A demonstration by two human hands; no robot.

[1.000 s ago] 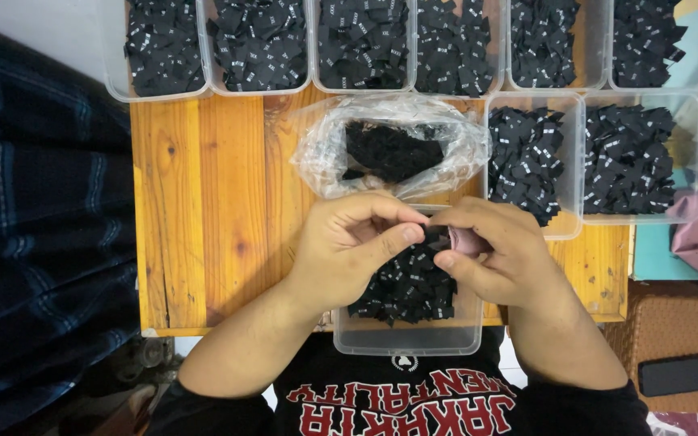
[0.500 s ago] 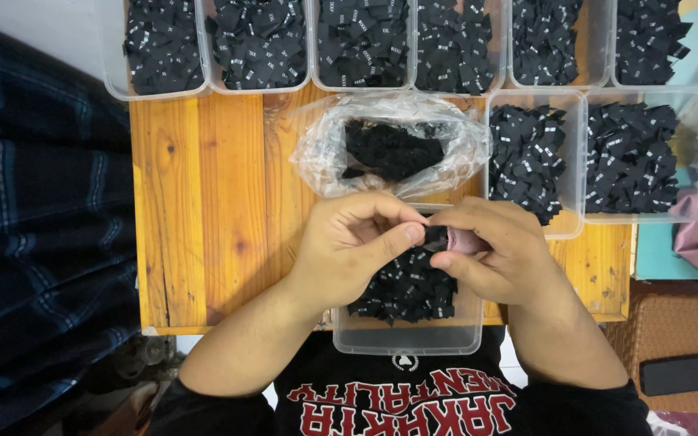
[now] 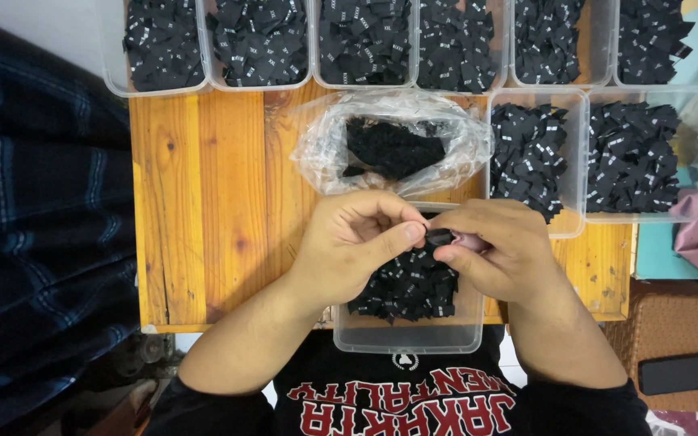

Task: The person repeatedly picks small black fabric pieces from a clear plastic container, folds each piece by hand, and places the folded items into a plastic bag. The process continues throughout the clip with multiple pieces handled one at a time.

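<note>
The wooden worktop is the broadest thing here: slatted, orange-toned pine with visible knots and grain. To its left lies dark plaid cloth, soft and folded.

Along the far edge runs a row of clear plastic tubs, each heaped with small black woven labels; two more such tubs sit at the right, a step nearer. Between them and the bare left part of the worktop lies a crumpled clear plastic bag, glossy and wrinkled, holding a dark clump of the same labels.

At the near edge, partly overhanging it, a clear rectangular tub holds a loose pile of black labels (each a small folded tab with pale marks).

Above that pile the two hands meet. The left hand is curled, thumb stretched rightward with its tip pressed to a small black label. The right hand is curled too, pinching the same label between thumb and fingers from the right side. The label thus sits right between the two thumbs, over the far part of the near tub, just near of the bag.

At the far right, near side, a dark flat phone-like slab rests on a brown woven surface.
</note>
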